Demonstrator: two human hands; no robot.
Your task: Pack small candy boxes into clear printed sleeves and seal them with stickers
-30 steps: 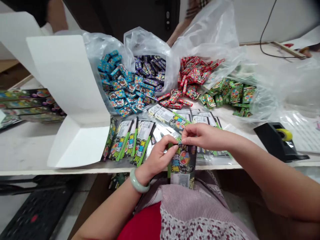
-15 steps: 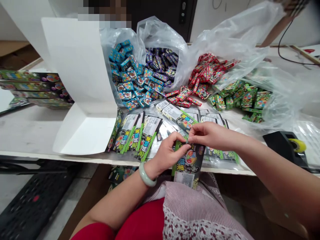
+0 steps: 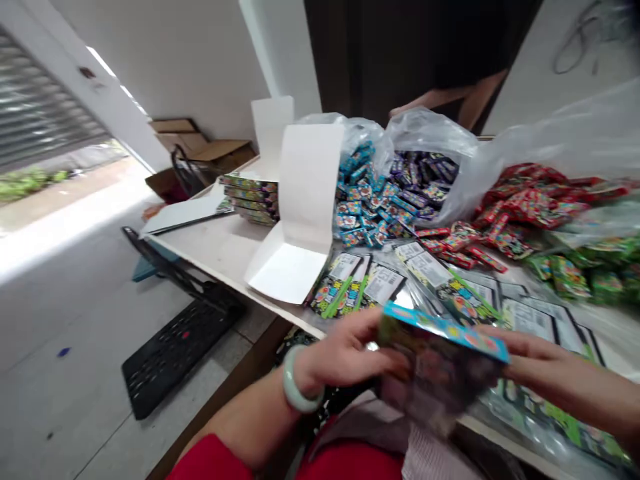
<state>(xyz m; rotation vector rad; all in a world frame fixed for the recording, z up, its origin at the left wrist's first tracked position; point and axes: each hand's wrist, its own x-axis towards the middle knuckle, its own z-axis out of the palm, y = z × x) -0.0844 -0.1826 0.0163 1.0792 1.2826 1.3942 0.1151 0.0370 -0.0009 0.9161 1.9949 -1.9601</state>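
Both my hands hold a flat printed pack (image 3: 440, 367) with a blue edge, which is blurred by motion. My left hand (image 3: 345, 357), with a pale green bangle (image 3: 295, 387) on its wrist, grips the pack's left side. My right hand (image 3: 545, 370) has its fingers on the right side. Beyond them, printed card packs (image 3: 345, 293) lie overlapping on the table. Loose blue boxes (image 3: 363, 200), purple boxes (image 3: 417, 187), red packets (image 3: 525, 200) and green boxes (image 3: 570, 277) lie heaped in clear plastic bags.
An open white carton (image 3: 305, 193) and a stack of printed boxes (image 3: 250, 199) stand on the white table (image 3: 210, 247). A black crate (image 3: 175, 347) lies on the floor left of the table edge. A person's bare limb (image 3: 450, 100) shows before a dark door.
My view has swung left and upward, so the table sits further right. The pack has risen with my hands and turned, now showing its blue edge. The tape dispenser has left the view.
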